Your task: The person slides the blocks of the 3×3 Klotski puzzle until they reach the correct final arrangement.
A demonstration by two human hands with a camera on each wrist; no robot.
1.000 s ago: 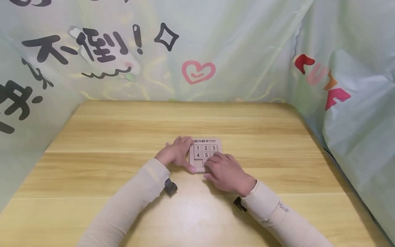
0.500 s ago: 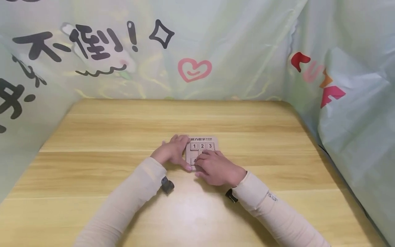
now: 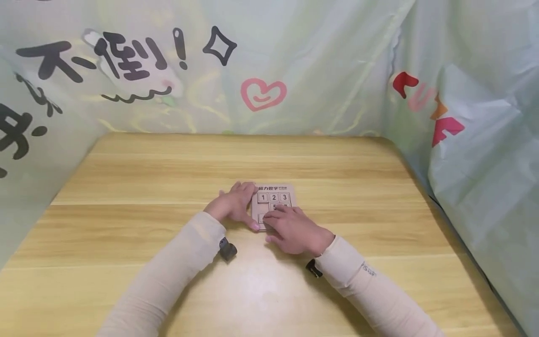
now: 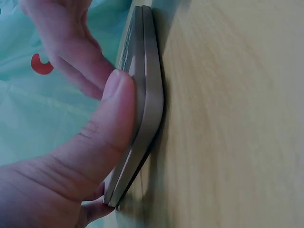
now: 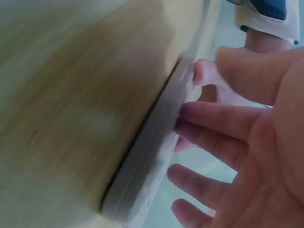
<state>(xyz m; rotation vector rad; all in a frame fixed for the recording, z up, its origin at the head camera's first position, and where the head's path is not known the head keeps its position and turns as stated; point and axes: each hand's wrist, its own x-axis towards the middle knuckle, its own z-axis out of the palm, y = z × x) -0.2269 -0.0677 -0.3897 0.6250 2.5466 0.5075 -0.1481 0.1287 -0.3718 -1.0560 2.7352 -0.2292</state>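
Observation:
A flat sliding number puzzle (image 3: 274, 188) with a grey frame lies on the table, its tiles 1, 2 and 3 in the top row. My left hand (image 3: 232, 205) grips its left side, the thumb (image 4: 107, 126) on the near edge and the fingers at the far corner. Over the lower tiles is my right hand (image 3: 298, 229). In the right wrist view its fingers (image 5: 223, 118) are fairly straight, two fingertips touching the puzzle's face. A gap shows at the middle row's left, beside tile 5. Fingers partly cover the bottom row and the tile right of 5.
The wooden table (image 3: 168, 164) extends around the puzzle. A pale green printed curtain (image 3: 320, 70) with dark lettering and a pink heart hangs behind and at both sides.
Tile 4 has slid down from the middle row's left to the bottom left, with my right hand moving left over the puzzle. My left hand keeps its grip. The head view has shifted slightly.

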